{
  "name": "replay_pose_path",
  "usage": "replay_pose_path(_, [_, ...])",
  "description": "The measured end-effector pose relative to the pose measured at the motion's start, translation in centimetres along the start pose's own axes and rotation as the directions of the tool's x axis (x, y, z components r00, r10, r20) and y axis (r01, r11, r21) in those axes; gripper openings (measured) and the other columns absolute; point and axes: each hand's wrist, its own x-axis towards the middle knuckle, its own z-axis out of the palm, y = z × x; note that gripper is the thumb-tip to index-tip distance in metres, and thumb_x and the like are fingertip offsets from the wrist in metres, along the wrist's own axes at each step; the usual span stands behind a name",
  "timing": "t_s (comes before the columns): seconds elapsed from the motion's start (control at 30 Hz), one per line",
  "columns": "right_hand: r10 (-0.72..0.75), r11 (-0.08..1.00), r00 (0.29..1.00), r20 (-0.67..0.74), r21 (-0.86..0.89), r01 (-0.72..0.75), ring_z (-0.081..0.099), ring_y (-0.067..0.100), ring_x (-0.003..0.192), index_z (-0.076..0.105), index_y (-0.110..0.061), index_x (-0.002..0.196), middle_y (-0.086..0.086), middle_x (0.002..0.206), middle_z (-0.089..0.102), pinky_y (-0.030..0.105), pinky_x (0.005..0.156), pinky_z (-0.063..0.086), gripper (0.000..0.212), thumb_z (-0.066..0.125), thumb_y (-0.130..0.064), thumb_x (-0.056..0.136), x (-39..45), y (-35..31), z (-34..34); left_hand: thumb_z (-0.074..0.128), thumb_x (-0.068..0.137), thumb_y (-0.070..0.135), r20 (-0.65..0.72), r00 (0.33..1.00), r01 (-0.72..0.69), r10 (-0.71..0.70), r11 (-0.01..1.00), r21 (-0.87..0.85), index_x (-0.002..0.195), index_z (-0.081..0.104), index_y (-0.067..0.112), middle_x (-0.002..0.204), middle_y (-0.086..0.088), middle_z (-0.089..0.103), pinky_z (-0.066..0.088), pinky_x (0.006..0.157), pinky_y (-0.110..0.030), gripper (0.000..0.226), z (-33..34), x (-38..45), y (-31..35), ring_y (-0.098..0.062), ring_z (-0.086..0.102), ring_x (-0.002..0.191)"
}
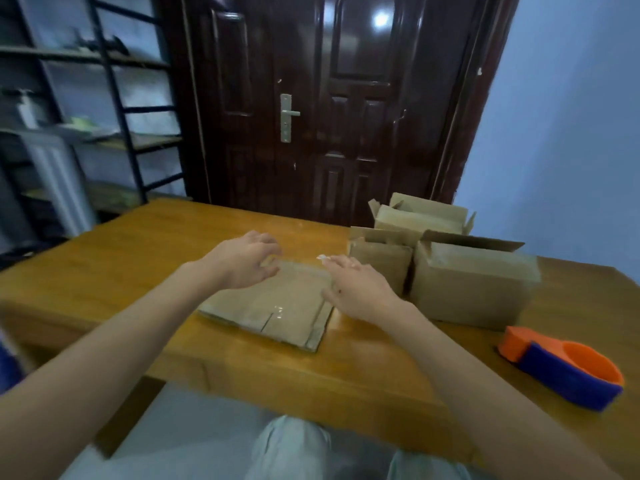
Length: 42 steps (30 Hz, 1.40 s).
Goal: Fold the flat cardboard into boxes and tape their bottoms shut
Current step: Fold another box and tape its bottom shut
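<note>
Three folded brown boxes [464,271] stand right of flat matte cardboard [273,306] lying on the glossy wooden desk [138,258]. Left hand [247,261] and right hand [356,289] hover over it, fingers spread, gripping nothing.

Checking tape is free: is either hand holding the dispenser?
No; the dispenser sits alone on the table, right of both hands.

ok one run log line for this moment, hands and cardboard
left hand: open, over flat cardboard | right hand: open, at its right edge | folded boxes: right | tape dispenser: untouched
</note>
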Motion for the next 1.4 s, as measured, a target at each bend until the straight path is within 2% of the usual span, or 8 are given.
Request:
replay_pose_path(0.23, [0.134,0.984,0.979,0.151,0.101,-0.15,0.032,0.033,0.151,0.041,-0.019,0.154,0.016,0.163,0.035,0.053,0.12,0.034,0.064,0.024,-0.06,0.108,2.1,-2.8,7.2,0.042,0.104,0.061,0.249,0.891,0.429,-0.379,0.883,-0.192,0.146,0.048,0.02,0.145,-0.009,0.053,0.049,0.098,-0.044,0.059,7.4,-4.9,-9.9,-0.033,0.054,0.127])
replay_pose_path(0.43, [0.152,0.979,0.988,0.034,0.135,-0.155,0.027,0.035,0.153,0.041,-0.02,0.154,0.02,0.163,0.034,0.051,0.127,0.019,0.058,0.033,-0.054,0.108,2.4,-3.6,9.1,0.053,0.104,0.048,0.105,0.91,0.412,-0.4,0.857,-0.308,0.115,0.067,0.018,0.104,-0.004,0.07,0.059,0.077,-0.041,0.035,9.1,-4.3,-9.1,-0.025,0.066,0.092])
replay_pose_path(0.6, [0.164,0.944,0.986,0.022,0.287,-0.163,0.037,0.034,0.146,0.044,-0.024,0.151,0.013,0.157,0.043,0.049,0.12,0.029,0.05,0.042,-0.045,0.107,2.8,-5.2,8.0,0.055,0.098,0.044,-0.065,0.835,0.508,-0.547,0.81,-0.291,0.09,0.074,0.016,0.091,-0.006,0.068,0.055,0.066,-0.036,0.035,9.7,-4.4,-7.4,-0.028,0.063,0.084])
replay_pose_path(0.7, [0.269,0.791,0.963,-0.013,0.574,-0.213,0.04,0.024,0.143,0.042,-0.032,0.155,0.003,0.161,0.039,0.044,0.116,0.037,0.053,0.055,-0.035,0.104,2.5,-5.5,7.2,0.061,0.097,0.042,-0.031,0.787,0.541,-0.616,0.713,-0.446,0.091,0.071,0.012,0.086,-0.006,0.07,0.057,0.067,-0.038,0.032,9.5,-4.6,-6.4,-0.026,0.065,0.079])
replay_pose_path(0.8, [0.409,0.493,0.913,-0.001,0.842,-0.22,0.045,0.01,0.126,0.045,-0.034,0.153,-0.004,0.157,0.043,0.035,0.104,0.044,0.049,0.057,-0.029,0.106,2.1,-4.9,6.5,0.067,0.098,0.036,0.032,0.723,0.47,-0.691,0.456,-0.756,0.106,0.059,0.017,0.102,-0.003,0.066,0.055,0.076,-0.042,0.021,8.4,-4.5,-5.8,-0.026,0.063,0.094])
replay_pose_path(0.93, [0.523,0.188,0.852,0.014,0.973,-0.131,0.051,0.014,0.129,0.046,-0.032,0.152,-0.003,0.153,0.05,0.032,0.1,0.049,0.049,0.059,-0.022,0.106,1.4,-3.6,5.6,0.069,0.102,0.027,0.213,0.796,0.253,-0.567,-0.009,-0.967,0.119,0.059,0.02,0.118,-0.01,0.07,0.054,0.073,-0.038,0.021,5.4,-5.1,-4.6,-0.025,0.065,0.096])
replay_pose_path(1.1, [0.556,0.117,0.831,-0.026,0.992,-0.048,0.049,0.021,0.139,0.031,-0.035,0.16,-0.002,0.155,0.048,0.044,0.115,0.045,0.067,0.066,-0.033,0.103,0.4,-1.3,4.3,0.059,0.106,0.032,0.109,0.959,0.097,-0.262,-0.055,-0.994,0.134,0.066,0.023,0.121,-0.004,0.075,0.058,0.085,-0.037,0.031,2.7,-6.5,-1.9,-0.023,0.071,0.108])
replay_pose_path(1.4, [0.606,0.165,0.781,-0.154,0.984,0.066,0.048,0.013,0.139,0.028,-0.037,0.162,-0.006,0.157,0.046,0.038,0.115,0.042,0.076,0.071,-0.034,0.099,-5.5,2.9,2.5,0.05,0.107,0.047,0.137,0.986,0.118,-0.097,-0.184,-0.976,0.136,0.065,0.025,0.123,-0.003,0.076,0.059,0.089,-0.043,0.04,2.5,-5.9,5.5,-0.024,0.073,0.113])
